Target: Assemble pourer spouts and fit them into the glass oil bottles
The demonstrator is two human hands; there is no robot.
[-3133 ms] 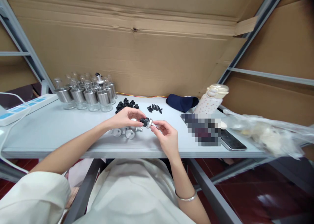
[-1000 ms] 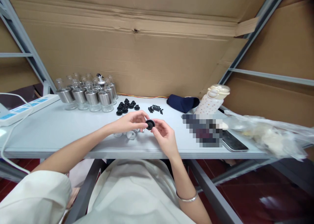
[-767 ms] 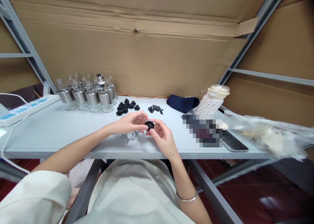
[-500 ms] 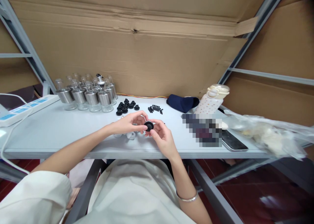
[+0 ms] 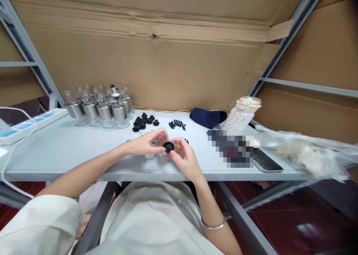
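Black round part [image 5: 168, 147], just below frame centre, dished face to camera | left hand [image 5: 147, 142], pinching its left edge | right hand [image 5: 185, 157], pinching its right edge | black stoppers [image 5: 142, 125], cluster, above left hand | steel-sleeved glass bottles [image 5: 105, 111], left of frame

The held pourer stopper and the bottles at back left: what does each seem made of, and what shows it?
Pourer stopper: rubber or plastic, probably; its dark face looks matte. Bottles: likely clear glass, see-through and glossy, with sleeves seemingly of brushed metal, grey with soft highlights.
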